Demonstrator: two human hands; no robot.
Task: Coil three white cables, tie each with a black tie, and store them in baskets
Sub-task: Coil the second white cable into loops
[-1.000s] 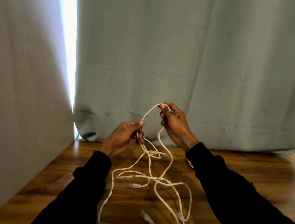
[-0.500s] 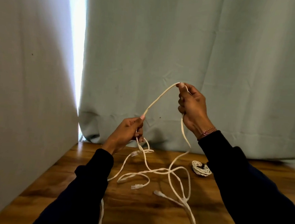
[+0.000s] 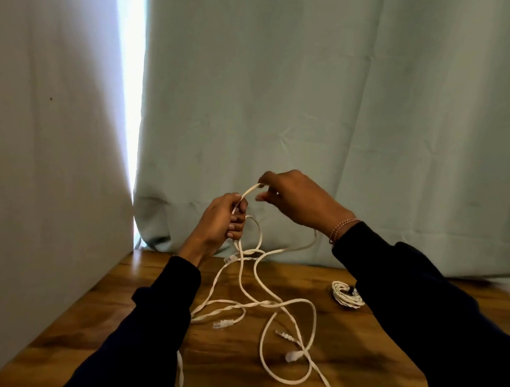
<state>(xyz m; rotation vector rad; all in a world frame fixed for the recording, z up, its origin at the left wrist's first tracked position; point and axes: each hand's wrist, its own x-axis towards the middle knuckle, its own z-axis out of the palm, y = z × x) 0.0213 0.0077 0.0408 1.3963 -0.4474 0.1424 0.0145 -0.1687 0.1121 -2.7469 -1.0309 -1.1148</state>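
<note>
White cable (image 3: 242, 284) between left hand (image 3: 222, 218) and right hand (image 3: 299, 201)

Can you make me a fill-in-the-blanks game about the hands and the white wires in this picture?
1. Both hands hold a loose white cable above a table made of ____.
2. The coiled cable on the table is held together by a tie coloured ____.
3. The wrist with the bracelet belongs to the ____ hand.
4. The arms wear dark ____.

Missing words: wood; black; right; sleeves
</note>
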